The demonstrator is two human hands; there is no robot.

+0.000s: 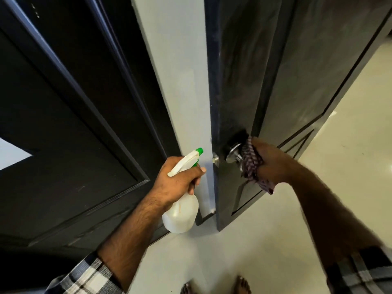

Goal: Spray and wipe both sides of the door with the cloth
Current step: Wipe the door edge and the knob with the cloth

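A second dark panelled door (70,115) is filling the left of the frame. A pale wall strip (180,77) is running down the middle. Two bare feet (216,286) are standing on the light floor (244,251) at the bottom.

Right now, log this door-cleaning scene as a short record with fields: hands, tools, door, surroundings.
left hand: the left hand grips the neck of the spray bottle, held upright, green nozzle toward the door edge
right hand: the right hand holds the striped cloth against the door knob
door: the dark door stands open, its edge facing the camera, streaky sheen on its face
wall: pale wall strip left of the door
floor: light floor, bare feet at bottom edge
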